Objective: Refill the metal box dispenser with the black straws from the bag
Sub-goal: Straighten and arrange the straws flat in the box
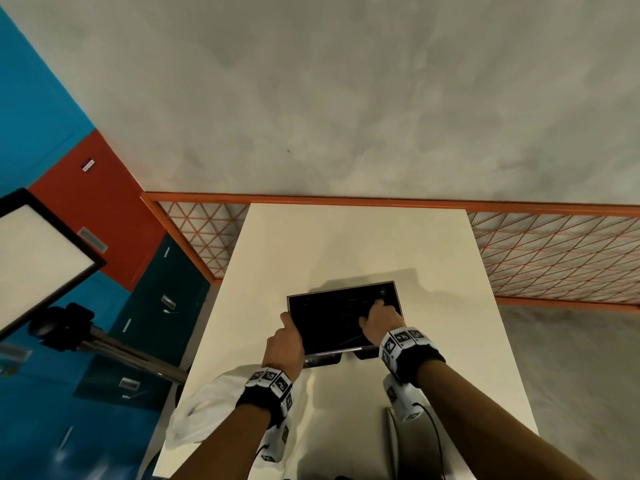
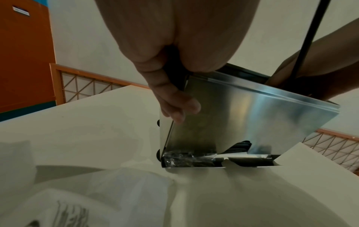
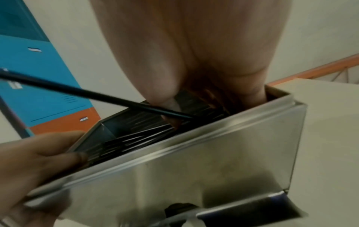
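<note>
The box (image 1: 346,320) stands on the tabletop (image 1: 450,254) toward its near edge, about midway between the side edges, top open. The left hand (image 1: 282,344) grips the box's left end, fingers curled round its corner. The right hand (image 1: 381,322) reaches into the open top at the right end; whether its fingers hold any straws cannot be told. The straws (image 3: 136,138) lie flat inside, long axis along the box's length, left to right. One straw (image 3: 93,93) stands askew, one end in the box near the right hand, the other rising out toward the left. The bag (image 1: 204,414) lies at the near left corner.

Risks, as judged:
- The askew straw may tip out or jam the stack if pressed down crosswise
- Crossed straws could block the dispensing slot at the base
- Pressure from the right hand could shift the box should the left hand ease off
</note>
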